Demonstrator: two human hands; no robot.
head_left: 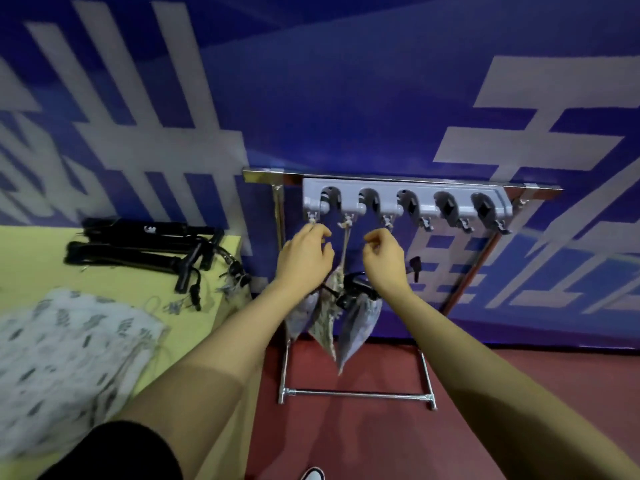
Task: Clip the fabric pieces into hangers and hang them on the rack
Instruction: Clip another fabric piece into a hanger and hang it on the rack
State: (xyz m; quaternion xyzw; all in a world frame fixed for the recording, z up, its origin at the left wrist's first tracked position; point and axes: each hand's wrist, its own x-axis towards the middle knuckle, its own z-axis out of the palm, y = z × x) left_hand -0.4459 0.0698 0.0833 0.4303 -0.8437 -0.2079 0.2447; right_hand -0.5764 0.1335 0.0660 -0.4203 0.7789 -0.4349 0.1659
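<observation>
The clipped fabric pieces (327, 320) are seen hanging below and between the two raised hands, in front of the rack (408, 199). They are grey and patterned, drooping in pointed folds from black hangers (353, 289). The left hand (304, 258) is held with fingers curled at a hook under the rack's grey bar; what is pinched cannot be told. The right hand (384, 261) is likewise curled beside a cord. More patterned fabric (76, 348) and spare hangers (145, 247) are laid on the yellow worktop (27, 258).
</observation>
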